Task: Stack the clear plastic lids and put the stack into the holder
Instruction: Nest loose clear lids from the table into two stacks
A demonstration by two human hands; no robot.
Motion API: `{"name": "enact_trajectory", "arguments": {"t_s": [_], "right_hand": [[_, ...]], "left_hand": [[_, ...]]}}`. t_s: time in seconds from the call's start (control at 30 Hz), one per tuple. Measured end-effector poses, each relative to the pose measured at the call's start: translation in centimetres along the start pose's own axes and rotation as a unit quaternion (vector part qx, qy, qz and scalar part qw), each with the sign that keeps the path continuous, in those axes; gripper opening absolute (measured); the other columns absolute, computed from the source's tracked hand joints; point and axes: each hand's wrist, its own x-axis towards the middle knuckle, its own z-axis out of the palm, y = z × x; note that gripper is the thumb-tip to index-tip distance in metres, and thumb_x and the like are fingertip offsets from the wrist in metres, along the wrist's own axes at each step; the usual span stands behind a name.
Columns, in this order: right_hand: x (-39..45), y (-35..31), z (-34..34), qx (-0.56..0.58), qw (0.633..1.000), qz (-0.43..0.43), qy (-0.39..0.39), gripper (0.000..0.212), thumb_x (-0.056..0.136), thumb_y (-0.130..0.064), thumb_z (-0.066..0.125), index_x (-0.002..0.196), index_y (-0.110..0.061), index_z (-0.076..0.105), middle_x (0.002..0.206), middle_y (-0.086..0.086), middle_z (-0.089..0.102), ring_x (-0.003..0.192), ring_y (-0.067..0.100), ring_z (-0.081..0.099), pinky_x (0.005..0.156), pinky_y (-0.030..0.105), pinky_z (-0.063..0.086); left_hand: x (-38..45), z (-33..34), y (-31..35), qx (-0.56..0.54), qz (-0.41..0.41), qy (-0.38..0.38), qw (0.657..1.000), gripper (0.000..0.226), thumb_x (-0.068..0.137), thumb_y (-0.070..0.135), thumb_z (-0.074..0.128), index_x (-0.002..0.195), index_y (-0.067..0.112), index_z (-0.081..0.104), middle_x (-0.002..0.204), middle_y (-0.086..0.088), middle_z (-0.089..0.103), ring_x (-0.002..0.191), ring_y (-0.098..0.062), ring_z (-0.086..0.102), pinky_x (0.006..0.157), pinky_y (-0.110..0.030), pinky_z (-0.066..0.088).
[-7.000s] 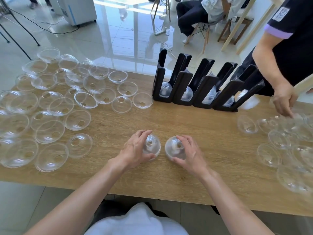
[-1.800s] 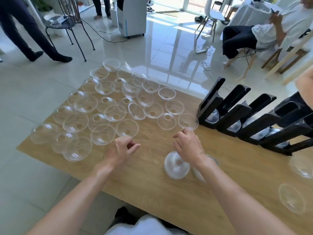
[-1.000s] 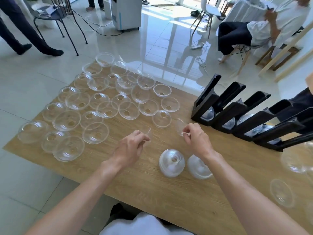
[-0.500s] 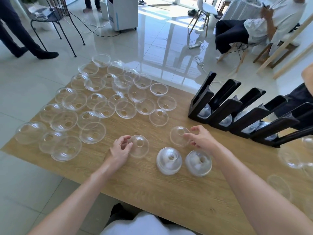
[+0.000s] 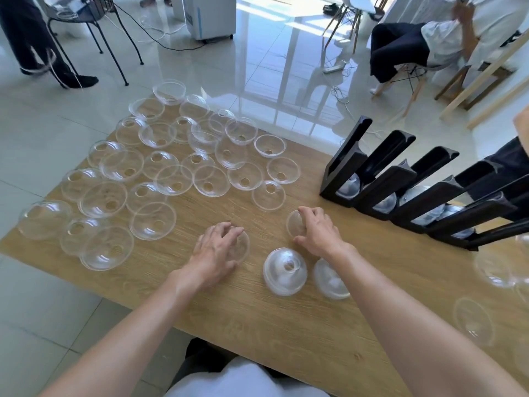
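Two stacks of clear dome lids stand dome-up on the wooden table (image 5: 286,325): the left stack (image 5: 284,271) and the right stack (image 5: 329,280), the second partly behind my right forearm. My left hand (image 5: 216,252) lies over a single clear lid (image 5: 242,246), fingers curved round it. My right hand (image 5: 316,232) grips another single lid (image 5: 293,224) at its rim. The black slotted holder (image 5: 400,179) stands at the right, with lid stacks low in its channels.
Several loose clear lids (image 5: 171,173) cover the table's left half, and more (image 5: 475,319) lie at the right edge. A seated person (image 5: 429,32) and chairs are beyond the table; another person's legs (image 5: 34,47) stand at far left.
Both hands have drawn one lid each from the spread toward the two stacks. The left hand now covers its lid from above instead of touching its edge.
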Motion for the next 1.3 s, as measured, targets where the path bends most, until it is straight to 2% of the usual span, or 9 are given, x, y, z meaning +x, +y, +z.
{"name": "enact_trajectory", "arguments": {"t_s": [0.2,0.3,0.43,0.6,0.7,0.8,0.97,1.13,1.3], "right_hand": [[-1.5,1.6,-1.2,0.02,0.999,0.005,0.032,0.082,0.087,-0.038,0.079,0.153,-0.031,0.03,0.142,0.008,0.042,0.126,0.026,0.045,0.103,0.045,0.042],[-3.3,2.8,-3.1,0.03,0.998,0.013,0.058,0.085,0.086,-0.043,0.078,0.154,-0.033,0.028,0.145,0.007,0.042,0.13,0.025,0.045,0.106,0.046,0.043],[-6.5,4.5,-5.5,0.056,0.994,0.022,0.087,0.087,0.085,-0.051,0.078,0.155,-0.037,0.028,0.145,0.002,0.044,0.13,0.022,0.048,0.107,0.044,0.045],[-10.2,6.9,-5.4,0.05,0.997,0.027,0.055,0.087,0.082,-0.06,0.076,0.154,-0.042,0.028,0.144,-0.006,0.046,0.127,0.015,0.05,0.104,0.043,0.048],[-11.3,7.4,-3.6,0.052,0.998,0.024,0.034,0.087,0.08,-0.062,0.075,0.152,-0.046,0.028,0.141,-0.008,0.045,0.124,0.013,0.049,0.102,0.043,0.049],[-12.0,7.4,-0.7,0.045,0.999,0.009,0.019,0.087,0.081,-0.055,0.077,0.152,-0.048,0.027,0.138,-0.006,0.044,0.117,0.009,0.043,0.1,0.037,0.046],[-12.5,7.7,1.3,0.087,0.996,0.008,0.031,0.087,0.084,-0.053,0.076,0.153,-0.049,0.025,0.14,-0.005,0.038,0.124,0.012,0.044,0.106,0.041,0.048],[-12.7,7.8,1.1,0.101,0.994,0.001,0.032,0.092,0.085,-0.051,0.076,0.158,-0.044,0.02,0.14,-0.008,0.038,0.127,0.01,0.042,0.107,0.036,0.043],[-12.9,8.0,0.8,0.122,0.992,0.003,0.029,0.104,0.084,-0.053,0.076,0.162,-0.036,0.01,0.151,-0.004,0.033,0.137,0.014,0.039,0.114,0.038,0.039]], "left_hand": [[0.1,-0.6,1.0,-0.018,0.021,0.042,0.999,0.085,0.08,0.044,0.082,0.153,0.034,0.039,0.151,0.0,0.039,0.135,-0.02,0.039,0.111,-0.038,0.038],[0.5,-1.6,2.9,-0.031,0.052,0.063,0.996,0.084,0.079,0.048,0.082,0.152,0.035,0.042,0.145,0.001,0.043,0.129,-0.018,0.042,0.103,-0.033,0.04],[0.9,-2.9,6.1,-0.098,0.087,0.099,0.986,0.082,0.078,0.058,0.079,0.15,0.038,0.044,0.137,0.007,0.047,0.124,-0.014,0.045,0.098,-0.034,0.044],[0.6,-3.4,8.7,-0.164,0.101,0.093,0.977,0.083,0.076,0.067,0.075,0.149,0.045,0.041,0.13,0.014,0.047,0.121,-0.01,0.046,0.096,-0.034,0.045],[0.5,-3.2,9.6,-0.157,0.105,0.085,0.978,0.089,0.077,0.062,0.078,0.153,0.04,0.036,0.136,0.01,0.048,0.127,-0.012,0.044,0.099,-0.033,0.042],[0.2,-3.0,10.3,-0.147,0.103,0.077,0.981,0.093,0.076,0.057,0.082,0.153,0.03,0.037,0.144,0.007,0.048,0.135,-0.014,0.042,0.109,-0.037,0.041],[-0.2,-2.5,11.5,-0.096,0.128,0.07,0.985,0.086,0.074,0.053,0.084,0.145,0.025,0.043,0.14,0.009,0.049,0.131,-0.013,0.042,0.109,-0.035,0.04],[-0.5,0.5,11.9,-0.003,0.134,0.026,0.991,0.084,0.074,0.057,0.08,0.143,0.032,0.041,0.139,0.01,0.045,0.127,-0.013,0.039,0.108,-0.032,0.037],[-0.5,2.3,11.1,0.013,0.114,0.009,0.993,0.087,0.074,0.058,0.08,0.145,0.034,0.037,0.141,0.01,0.043,0.129,-0.013,0.038,0.109,-0.032,0.033]]}}
